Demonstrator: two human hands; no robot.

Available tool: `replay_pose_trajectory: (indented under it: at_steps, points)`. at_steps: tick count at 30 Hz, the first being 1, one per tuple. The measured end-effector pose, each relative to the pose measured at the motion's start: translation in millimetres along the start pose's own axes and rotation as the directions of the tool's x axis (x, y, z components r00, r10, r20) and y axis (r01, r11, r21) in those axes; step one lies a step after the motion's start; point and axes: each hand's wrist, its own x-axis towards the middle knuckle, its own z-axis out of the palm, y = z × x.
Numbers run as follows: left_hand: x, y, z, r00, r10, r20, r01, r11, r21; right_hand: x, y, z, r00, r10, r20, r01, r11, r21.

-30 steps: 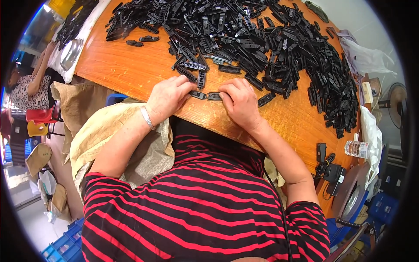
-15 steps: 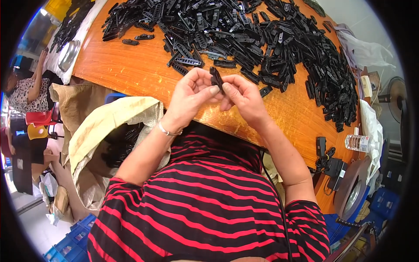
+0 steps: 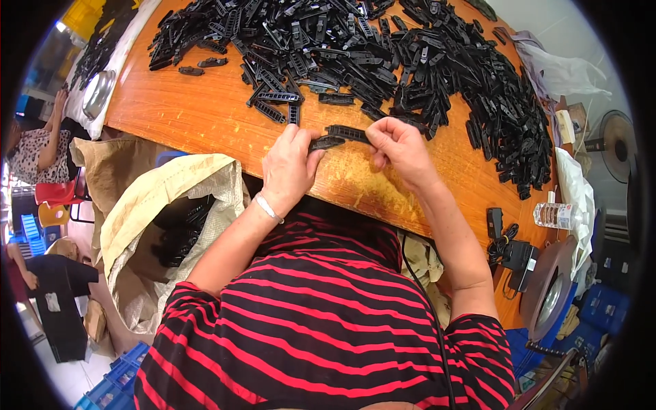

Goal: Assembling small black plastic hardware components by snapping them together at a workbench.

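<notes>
Just above the near edge of the wooden table [image 3: 225, 133], my left hand [image 3: 288, 166] pinches a short black plastic piece [image 3: 326, 143]. My right hand [image 3: 400, 147] grips the end of a longer black plastic piece [image 3: 347, 132] with ladder-like slots. The two pieces lie close together, one above the other; whether they touch I cannot tell. Beyond my hands spreads a big pile of similar black plastic parts [image 3: 328, 51]. A few loose slotted pieces [image 3: 271, 111] lie at the pile's near edge, close to my left fingers.
An open woven sack [image 3: 171, 171] with black parts inside stands at my left. On the right are a black power adapter [image 3: 523, 256] with its cable, a plastic bottle [image 3: 552, 215] and a fan [image 3: 615, 143]. Another person [image 3: 41, 147] sits far left near a metal bowl [image 3: 99, 92].
My hands have moved apart. The dark part held between both hands before now shows as two separate pieces, one in each hand.
</notes>
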Motion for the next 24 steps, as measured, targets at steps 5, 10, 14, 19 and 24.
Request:
replay_pose_trajectory:
  at_steps: [5,10,14,19,24]
  points:
    - [13.0,-0.7,-9.8,0.992,-0.007,0.128,0.014,0.999,-0.049,6.4,14.2,7.9,1.000,-0.008,0.006,0.008,0.999,0.042]
    - [13.3,-6.4,-23.2,0.873,-0.238,0.425,0.486,0.381,-0.786,14.8,10.1,19.0,0.999,0.019,0.030,-0.018,1.000,-0.023]
    - [22.4,-1.3,-25.9,0.835,-0.298,0.463,0.547,0.346,-0.762,24.3,7.3,20.3,0.998,-0.001,0.064,0.006,0.996,-0.084]
    - [19.3,-5.6,-4.4,0.884,-0.401,0.242,0.463,0.666,-0.585,31.7,6.1,23.4,0.999,-0.013,0.052,0.023,0.979,-0.201]
    - [21.0,-0.7,-6.1,0.921,-0.374,0.108,0.385,0.831,-0.402,33.4,7.9,25.2,0.999,-0.034,0.028,0.041,0.949,-0.312]
